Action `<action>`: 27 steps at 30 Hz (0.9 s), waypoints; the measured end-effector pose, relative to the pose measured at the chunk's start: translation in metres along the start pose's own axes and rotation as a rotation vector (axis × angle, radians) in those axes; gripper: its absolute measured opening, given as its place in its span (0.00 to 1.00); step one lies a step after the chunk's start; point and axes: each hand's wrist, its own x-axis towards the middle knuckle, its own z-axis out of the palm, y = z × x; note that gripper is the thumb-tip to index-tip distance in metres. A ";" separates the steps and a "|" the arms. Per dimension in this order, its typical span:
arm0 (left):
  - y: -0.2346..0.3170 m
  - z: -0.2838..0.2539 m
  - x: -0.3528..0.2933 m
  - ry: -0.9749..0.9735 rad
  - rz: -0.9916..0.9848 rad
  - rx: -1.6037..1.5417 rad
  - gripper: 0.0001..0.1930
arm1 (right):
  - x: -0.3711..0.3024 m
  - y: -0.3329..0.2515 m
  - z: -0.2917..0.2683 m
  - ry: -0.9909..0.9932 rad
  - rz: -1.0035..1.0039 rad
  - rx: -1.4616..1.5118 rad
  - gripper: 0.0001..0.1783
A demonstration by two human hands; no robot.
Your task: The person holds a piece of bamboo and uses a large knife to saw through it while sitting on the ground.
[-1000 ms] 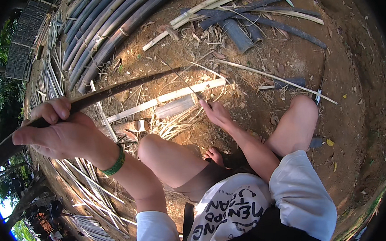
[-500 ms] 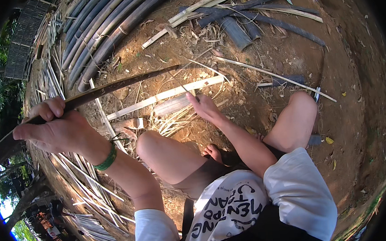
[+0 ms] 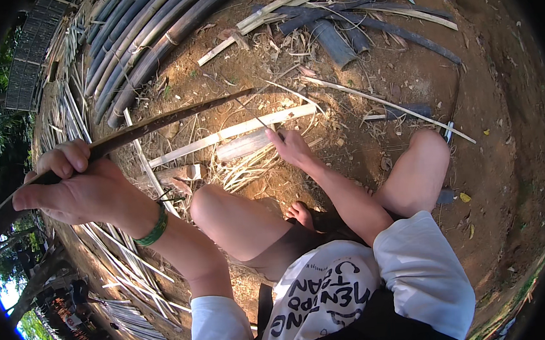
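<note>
My left hand (image 3: 74, 177), wearing a green wristband, is closed around a long dark bamboo strip (image 3: 161, 121). The strip reaches from the left rim toward the middle, its far end raised above the ground. My right hand (image 3: 293, 148) grips a knife (image 3: 255, 115) whose thin blade points up and left, by the strip's far end. Whether the blade touches the strip I cannot tell. Below lie a pale split bamboo piece (image 3: 226, 135), a short bamboo block (image 3: 239, 148) and a heap of thin shavings (image 3: 244, 172), between and beyond my bent knees.
Dark bamboo poles (image 3: 150, 43) lie stacked at the far left. Split lengths and short dark tubes (image 3: 333, 44) are piled at the far right. A narrow pale stick (image 3: 401, 110) crosses the brown soil. More thin strips (image 3: 127, 262) are spread left of my legs.
My left hand has shifted slightly left with the bamboo strip. My right hand with the knife has barely moved.
</note>
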 end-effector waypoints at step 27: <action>-0.013 0.014 0.043 -0.138 -0.221 -0.231 0.27 | -0.027 -0.002 -0.004 -0.004 0.192 0.313 0.42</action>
